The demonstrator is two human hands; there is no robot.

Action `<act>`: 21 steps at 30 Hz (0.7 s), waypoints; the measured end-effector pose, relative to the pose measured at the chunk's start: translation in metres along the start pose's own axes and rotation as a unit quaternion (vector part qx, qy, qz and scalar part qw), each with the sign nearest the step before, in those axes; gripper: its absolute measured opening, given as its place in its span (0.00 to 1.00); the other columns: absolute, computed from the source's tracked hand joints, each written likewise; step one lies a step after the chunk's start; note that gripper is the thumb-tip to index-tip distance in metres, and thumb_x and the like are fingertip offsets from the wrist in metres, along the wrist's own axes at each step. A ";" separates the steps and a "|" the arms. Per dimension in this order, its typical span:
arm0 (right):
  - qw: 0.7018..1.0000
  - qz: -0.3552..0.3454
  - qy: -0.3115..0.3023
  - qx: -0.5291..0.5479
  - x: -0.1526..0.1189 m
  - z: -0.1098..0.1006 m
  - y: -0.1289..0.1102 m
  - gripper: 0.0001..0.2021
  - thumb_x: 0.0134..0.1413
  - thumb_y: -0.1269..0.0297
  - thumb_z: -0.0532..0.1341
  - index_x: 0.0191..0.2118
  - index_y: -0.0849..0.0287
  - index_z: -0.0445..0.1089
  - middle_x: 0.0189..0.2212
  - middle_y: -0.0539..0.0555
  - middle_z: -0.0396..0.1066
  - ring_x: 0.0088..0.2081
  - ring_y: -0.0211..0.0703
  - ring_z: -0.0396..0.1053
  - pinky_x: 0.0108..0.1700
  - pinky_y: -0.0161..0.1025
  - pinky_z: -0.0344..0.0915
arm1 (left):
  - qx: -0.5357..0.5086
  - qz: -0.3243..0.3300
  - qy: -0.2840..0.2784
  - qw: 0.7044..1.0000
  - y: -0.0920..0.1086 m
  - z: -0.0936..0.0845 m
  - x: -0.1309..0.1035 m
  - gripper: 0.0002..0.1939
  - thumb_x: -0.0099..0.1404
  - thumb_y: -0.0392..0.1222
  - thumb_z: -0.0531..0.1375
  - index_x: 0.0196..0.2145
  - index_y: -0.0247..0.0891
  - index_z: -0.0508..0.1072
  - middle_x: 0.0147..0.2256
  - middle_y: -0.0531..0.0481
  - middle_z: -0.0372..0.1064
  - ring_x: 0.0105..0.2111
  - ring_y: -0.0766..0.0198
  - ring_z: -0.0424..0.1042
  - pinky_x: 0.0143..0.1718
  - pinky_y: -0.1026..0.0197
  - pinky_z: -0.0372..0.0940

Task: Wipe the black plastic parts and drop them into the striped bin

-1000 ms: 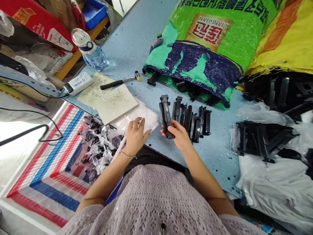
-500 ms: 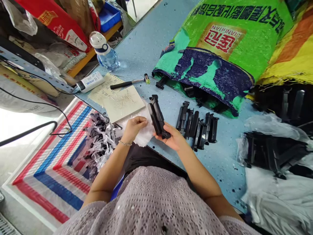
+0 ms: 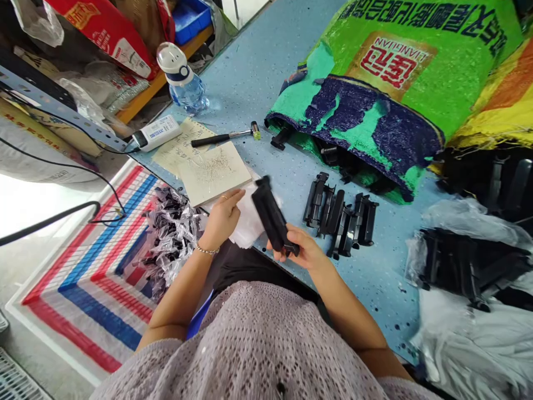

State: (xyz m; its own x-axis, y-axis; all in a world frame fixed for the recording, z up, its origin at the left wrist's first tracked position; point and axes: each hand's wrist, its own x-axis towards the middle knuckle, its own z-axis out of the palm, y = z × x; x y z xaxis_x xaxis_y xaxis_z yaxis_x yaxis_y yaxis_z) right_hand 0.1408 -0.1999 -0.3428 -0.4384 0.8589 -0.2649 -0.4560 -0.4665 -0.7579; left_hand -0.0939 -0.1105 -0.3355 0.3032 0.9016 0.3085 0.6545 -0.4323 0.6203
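Observation:
My right hand (image 3: 302, 247) is wrapped round the lower end of a long black plastic part (image 3: 271, 214), which tilts up and to the left above the table edge. My left hand (image 3: 222, 219) is beside a stack of thin white plastic bags (image 3: 247, 222), its fingers bent toward the thumb; what lies between them, if anything, is hidden. A row of several black parts (image 3: 339, 214) lies on the blue speckled table (image 3: 383, 278), right of my right hand. Under the bags' upper left side is a cream pad (image 3: 214, 172).
A hammer (image 3: 225, 137), a white box (image 3: 160, 133) and a water bottle (image 3: 183, 80) stand or lie farther back. A green sack (image 3: 387, 72) holds more black parts. Wrapped parts (image 3: 170, 239) fill a striped bin (image 3: 100, 283) at left.
The black part has turned in my right hand and now shows another face. My left hand has shifted slightly, its fingers pointing more toward the pad. The camera view has moved a little.

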 end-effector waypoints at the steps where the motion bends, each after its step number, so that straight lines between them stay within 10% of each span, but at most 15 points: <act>1: 0.999 0.038 -0.001 0.011 0.000 -0.003 0.004 0.20 0.54 0.47 0.68 0.39 0.62 0.75 0.33 0.58 0.80 0.25 0.39 0.76 0.24 0.32 0.71 | -0.011 -0.002 0.008 1.000 0.000 -0.001 -0.001 0.27 0.66 0.28 0.49 0.60 0.35 0.73 0.59 0.39 0.70 0.58 0.53 0.71 0.61 0.49 0.68; 6: 0.988 0.117 0.003 0.103 0.018 -0.014 0.020 0.23 0.54 0.44 0.65 0.37 0.63 0.73 0.26 0.54 0.77 0.16 0.30 0.64 0.16 0.27 0.62 | -0.018 0.107 -0.009 0.994 0.018 -0.001 -0.024 0.32 0.67 0.27 0.49 0.67 0.38 0.63 0.63 0.37 0.65 0.64 0.54 0.66 0.65 0.49 0.65; 13: 0.978 -0.089 0.156 -0.108 0.012 0.021 0.026 0.23 0.53 0.54 0.71 0.51 0.51 0.66 0.34 0.46 0.74 0.30 0.36 0.73 0.29 0.31 0.70 | -0.092 0.234 -0.147 0.957 0.060 0.006 -0.061 0.34 0.68 0.30 0.53 0.70 0.39 0.56 0.64 0.35 0.64 0.64 0.49 0.67 0.64 0.48 0.68; 17: 0.985 -0.069 -0.049 -0.150 -0.012 0.039 0.010 0.29 0.55 0.56 0.71 0.61 0.50 0.65 0.50 0.53 0.74 0.51 0.43 0.73 0.54 0.42 0.71 | -0.102 0.163 -0.123 0.974 0.060 -0.053 -0.070 0.23 0.70 0.39 0.60 0.62 0.45 0.69 0.54 0.41 0.74 0.54 0.54 0.75 0.58 0.51 0.73; 21: 0.974 -0.028 -0.116 -0.194 -0.014 0.035 -0.010 0.18 0.62 0.55 0.65 0.55 0.54 0.73 0.48 0.57 0.78 0.47 0.45 0.77 0.53 0.47 0.71 | -0.088 0.003 -0.171 0.981 0.000 -0.131 -0.080 0.18 0.67 0.47 0.64 0.54 0.51 0.77 0.49 0.46 0.77 0.49 0.54 0.77 0.51 0.55 0.73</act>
State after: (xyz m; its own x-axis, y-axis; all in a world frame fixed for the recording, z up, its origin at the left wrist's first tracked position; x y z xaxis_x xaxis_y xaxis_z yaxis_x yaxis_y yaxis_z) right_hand 0.1243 -0.2148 -0.3111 -0.6052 0.7887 -0.1080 -0.1774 -0.2659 -0.9475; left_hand -0.2090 -0.1846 -0.2656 0.5404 0.8383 0.0717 0.5318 -0.4064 0.7430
